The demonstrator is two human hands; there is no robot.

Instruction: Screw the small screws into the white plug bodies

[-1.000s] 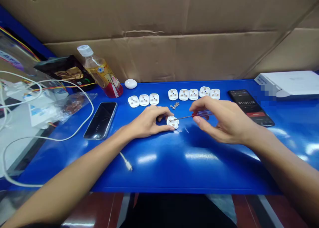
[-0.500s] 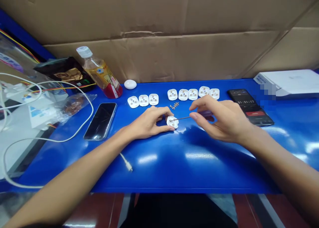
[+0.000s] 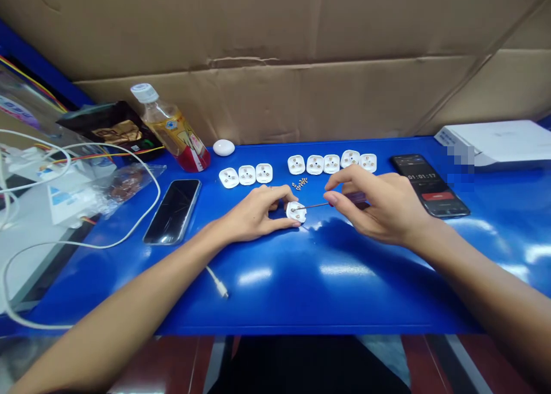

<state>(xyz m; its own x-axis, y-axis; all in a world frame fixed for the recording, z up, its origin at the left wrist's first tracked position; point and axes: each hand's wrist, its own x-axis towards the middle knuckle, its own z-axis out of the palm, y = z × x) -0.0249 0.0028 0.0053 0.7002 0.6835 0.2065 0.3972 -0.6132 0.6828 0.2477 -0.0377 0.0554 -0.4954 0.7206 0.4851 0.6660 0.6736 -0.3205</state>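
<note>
My left hand (image 3: 260,213) pinches a small white plastic plug housing (image 3: 297,217) between thumb and fingers, down at the blue table. Brass-coloured metal parts show inside it. My right hand (image 3: 374,205) is closed around the handle of a screwdriver (image 3: 316,205), whose thin shaft points left and whose tip meets the inside of the housing. Most of the handle is hidden by my fingers. Just beyond the housing lies a little heap of brass screws (image 3: 300,183). Behind it stand similar white housings in two rows, a left row (image 3: 247,175) and a right row (image 3: 315,165).
At left are a phone (image 3: 172,211), a tilted drink bottle (image 3: 170,130), a white cable (image 3: 220,288) and a dark bag (image 3: 114,124). A white oval object (image 3: 224,148) sits at the back. Right hold a second phone (image 3: 430,184) and a white box (image 3: 508,141). Cardboard (image 3: 301,101) stands behind.
Both hands keep the same grip, and the screwdriver tip stays in the housing. The whole view has shifted very slightly.
</note>
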